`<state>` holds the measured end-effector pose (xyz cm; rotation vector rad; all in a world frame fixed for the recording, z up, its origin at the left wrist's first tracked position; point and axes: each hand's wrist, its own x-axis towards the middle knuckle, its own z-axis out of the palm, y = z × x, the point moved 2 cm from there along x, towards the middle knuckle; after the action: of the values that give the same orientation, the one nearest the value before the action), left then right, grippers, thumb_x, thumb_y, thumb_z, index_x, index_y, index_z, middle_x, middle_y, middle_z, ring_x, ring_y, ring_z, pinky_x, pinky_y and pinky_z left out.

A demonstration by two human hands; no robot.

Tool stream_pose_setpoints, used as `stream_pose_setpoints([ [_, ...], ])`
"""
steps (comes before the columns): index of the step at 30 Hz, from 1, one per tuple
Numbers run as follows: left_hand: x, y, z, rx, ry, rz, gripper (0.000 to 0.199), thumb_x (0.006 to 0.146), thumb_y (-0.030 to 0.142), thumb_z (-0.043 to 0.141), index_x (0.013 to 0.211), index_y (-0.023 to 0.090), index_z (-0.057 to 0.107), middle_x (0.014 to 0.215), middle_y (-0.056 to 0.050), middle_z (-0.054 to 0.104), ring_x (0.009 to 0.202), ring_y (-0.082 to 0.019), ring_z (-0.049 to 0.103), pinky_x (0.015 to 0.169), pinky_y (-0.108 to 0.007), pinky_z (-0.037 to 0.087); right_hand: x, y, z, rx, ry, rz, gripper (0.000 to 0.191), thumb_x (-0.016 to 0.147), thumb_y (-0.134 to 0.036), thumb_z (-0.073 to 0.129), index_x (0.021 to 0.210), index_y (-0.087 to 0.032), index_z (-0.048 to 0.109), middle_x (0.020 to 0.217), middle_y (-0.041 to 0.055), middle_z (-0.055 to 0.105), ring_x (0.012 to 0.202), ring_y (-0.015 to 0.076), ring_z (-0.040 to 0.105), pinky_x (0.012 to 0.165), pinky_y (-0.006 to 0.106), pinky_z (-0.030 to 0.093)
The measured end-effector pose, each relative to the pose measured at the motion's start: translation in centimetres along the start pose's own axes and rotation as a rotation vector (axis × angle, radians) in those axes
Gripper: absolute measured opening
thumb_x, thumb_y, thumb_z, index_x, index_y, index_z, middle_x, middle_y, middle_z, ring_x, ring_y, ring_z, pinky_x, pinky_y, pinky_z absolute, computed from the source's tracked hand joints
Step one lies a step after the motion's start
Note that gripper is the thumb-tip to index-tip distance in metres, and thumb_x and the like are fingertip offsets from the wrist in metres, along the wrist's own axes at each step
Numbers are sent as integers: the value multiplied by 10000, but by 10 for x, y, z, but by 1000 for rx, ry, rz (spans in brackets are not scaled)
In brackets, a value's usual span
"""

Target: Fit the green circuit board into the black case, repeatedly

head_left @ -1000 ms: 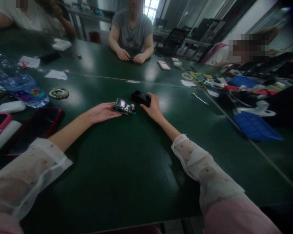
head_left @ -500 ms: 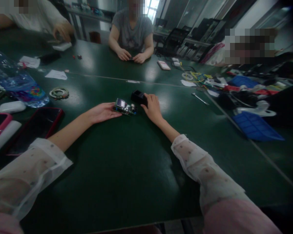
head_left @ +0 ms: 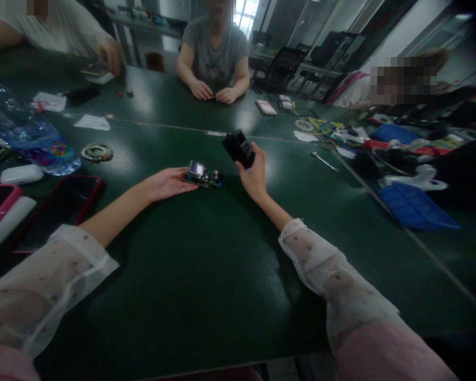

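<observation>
My left hand holds a small circuit board with a screen by its left end, low over the dark green table. The thumb lies along the top and fingers pass beneath the board. My right hand is closed on the right end of a black plastic casing. That casing is tilted and raised off the table, with a rectangular opening in its face. It is just up and right of the board, apart from it.
On the left stand a large water bottle and a red-edged phone, with a coiled cable beyond. A wrench and a blue plastic tray lie right. A person in grey sits across.
My right hand has lifted the black casing off the table and tilted it up. My left hand and the circuit board have stayed in place.
</observation>
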<state>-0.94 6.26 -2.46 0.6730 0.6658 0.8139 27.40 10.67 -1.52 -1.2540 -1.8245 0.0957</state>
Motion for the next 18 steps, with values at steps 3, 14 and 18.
stream_pose_setpoints([
  [3,1,0,-1,-10,2,-3,331,934,76,507,1238,93,636,1201,-173,726,1167,-261,693,1158,-433,436,-1,-18,-3,-7,-11,-63,642,992,-466,505,1556,-280,261,1383,158,446,1338,357,458,1129,655,401],
  [14,-2,0,6,-50,48,-31,285,971,158,487,1206,75,626,1116,-165,741,1108,-243,710,1172,-403,401,-10,-72,-8,191,-352,-254,610,978,-514,526,1524,-295,363,1357,131,500,1278,319,480,1092,556,458],
  [18,0,-1,2,-77,42,-48,305,979,173,467,1250,102,587,1137,-157,732,1144,-245,695,1163,-400,408,-9,-72,-9,241,-362,-313,584,962,-432,565,1496,-272,391,1341,137,509,1256,316,494,1079,540,462],
])
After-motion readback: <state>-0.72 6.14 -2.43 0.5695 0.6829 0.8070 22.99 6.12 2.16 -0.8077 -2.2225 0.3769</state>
